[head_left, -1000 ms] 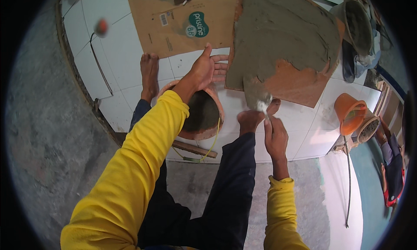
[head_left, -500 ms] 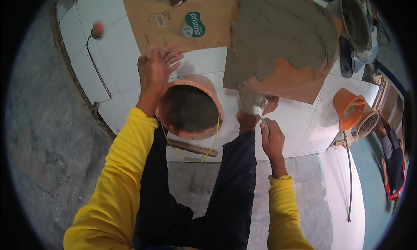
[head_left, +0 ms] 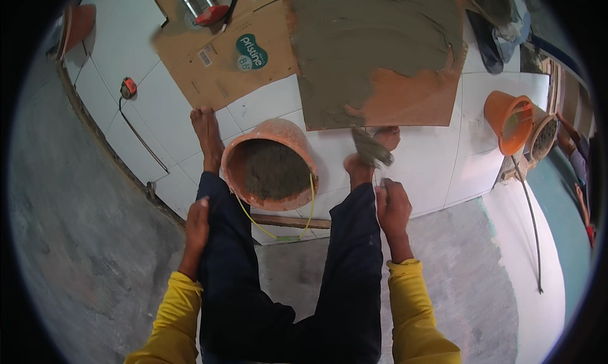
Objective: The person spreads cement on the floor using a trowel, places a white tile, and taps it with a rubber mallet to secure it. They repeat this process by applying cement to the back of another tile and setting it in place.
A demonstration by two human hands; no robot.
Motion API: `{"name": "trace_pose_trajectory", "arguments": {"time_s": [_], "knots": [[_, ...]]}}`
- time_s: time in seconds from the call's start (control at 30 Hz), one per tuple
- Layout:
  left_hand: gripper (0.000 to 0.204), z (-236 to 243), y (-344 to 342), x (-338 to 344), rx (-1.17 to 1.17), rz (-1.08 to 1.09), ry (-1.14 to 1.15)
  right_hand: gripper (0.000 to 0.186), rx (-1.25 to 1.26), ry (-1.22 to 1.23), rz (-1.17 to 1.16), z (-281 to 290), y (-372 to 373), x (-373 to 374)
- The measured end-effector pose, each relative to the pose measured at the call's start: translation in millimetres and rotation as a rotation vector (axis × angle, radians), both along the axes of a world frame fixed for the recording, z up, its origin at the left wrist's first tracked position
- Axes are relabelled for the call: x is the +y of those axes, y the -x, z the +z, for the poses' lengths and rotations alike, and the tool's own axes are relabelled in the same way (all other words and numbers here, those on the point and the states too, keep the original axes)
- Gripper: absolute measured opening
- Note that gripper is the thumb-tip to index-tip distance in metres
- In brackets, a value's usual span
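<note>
My right hand (head_left: 394,206) is closed around the handle of a trowel (head_left: 372,149). The trowel's blade is coated with grey mortar and hangs over my right foot, just below the near edge of a brown board (head_left: 415,98). Wet mortar (head_left: 373,38) covers most of that board, leaving bare brown at its lower right. Beside my left knee is my left hand (head_left: 197,221), seen edge-on with its fingers partly hidden and blurred. Between my feet a tilted orange bucket (head_left: 285,131) holds grey mortar (head_left: 275,168), and its yellow handle (head_left: 310,206) hangs down in front.
Flattened cardboard (head_left: 221,79) lies on the white tiles, carrying a red-ended metal tool (head_left: 211,14). An orange-red tape measure (head_left: 128,87) is at the left. An orange bucket (head_left: 497,114) and another mortar-stained bucket (head_left: 543,138) stand right. Behind them, another person (head_left: 579,158) is partly visible.
My left hand has drawn back from above the bucket to beside my left knee. The trowel blade has turned edge-on, still in my right hand. My view has shifted.
</note>
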State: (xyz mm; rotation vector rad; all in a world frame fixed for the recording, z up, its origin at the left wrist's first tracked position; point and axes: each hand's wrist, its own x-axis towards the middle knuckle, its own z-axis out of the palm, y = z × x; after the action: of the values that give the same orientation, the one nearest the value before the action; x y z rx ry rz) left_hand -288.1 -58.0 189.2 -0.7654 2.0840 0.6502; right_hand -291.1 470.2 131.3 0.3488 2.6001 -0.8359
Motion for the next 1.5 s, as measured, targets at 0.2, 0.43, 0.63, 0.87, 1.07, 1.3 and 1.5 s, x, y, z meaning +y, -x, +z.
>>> {"name": "trace_pose_trajectory", "arguments": {"time_s": [0.2, 0.43, 0.63, 0.87, 1.07, 1.3, 1.5], "knots": [[0.069, 41, 4, 31, -0.11, -0.494, 0.086, 0.027, 0.058, -0.15, -0.046, -22, 75, -2], [0.111, 31, 21, 55, -0.454, -0.404, 0.253, 0.029, 0.195, -0.157, -0.064, -34, 71, 24], [0.112, 32, 16, 45, -0.455, -0.432, 0.245, 0.029, 0.006, -0.298, -0.294, -39, 132, 14], [0.112, 31, 24, 60, -0.492, -0.448, 0.294, 0.041, 0.027, 0.787, -1.31, -35, 193, 18], [0.11, 27, 27, 56, -0.504, -0.411, 0.287, 0.043, -0.025, 0.9, -1.03, -24, 292, 16], [0.107, 27, 37, 55, -0.496, -0.389, 0.27, 0.046, -0.163, 0.211, -0.63, -15, 343, 88], [0.11, 26, 37, 52, -0.471, -0.46, 0.283, 0.045, 0.238, -0.214, -0.298, -57, 250, 80]]}}
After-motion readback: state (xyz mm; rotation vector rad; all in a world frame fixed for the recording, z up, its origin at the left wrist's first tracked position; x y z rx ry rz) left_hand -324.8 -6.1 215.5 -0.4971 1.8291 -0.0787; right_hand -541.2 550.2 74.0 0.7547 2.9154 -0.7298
